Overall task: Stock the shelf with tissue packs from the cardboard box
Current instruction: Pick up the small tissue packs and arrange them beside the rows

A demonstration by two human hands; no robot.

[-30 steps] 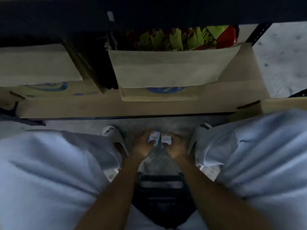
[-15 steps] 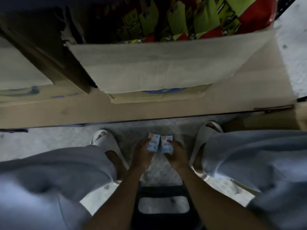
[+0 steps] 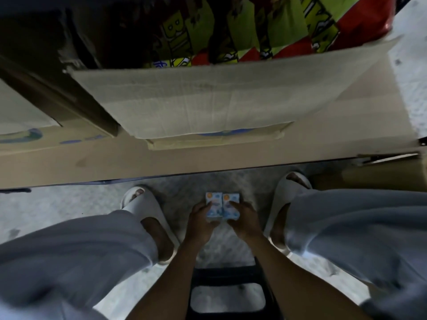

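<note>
Centrally, boxy tissue packs [image 3: 221, 205], left hand [image 3: 199, 219], right hand [image 3: 245, 219] gripping.

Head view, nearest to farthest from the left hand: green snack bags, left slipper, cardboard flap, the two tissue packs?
1. Left tissue pack, in the left hand's fingers.
2. Right tissue pack, beside it, held by the right hand.
3. Left slipper, on the floor to the left.
4. Cardboard flap, ahead of the feet.
5. Green snack bags, behind the flap, at the top.
</note>
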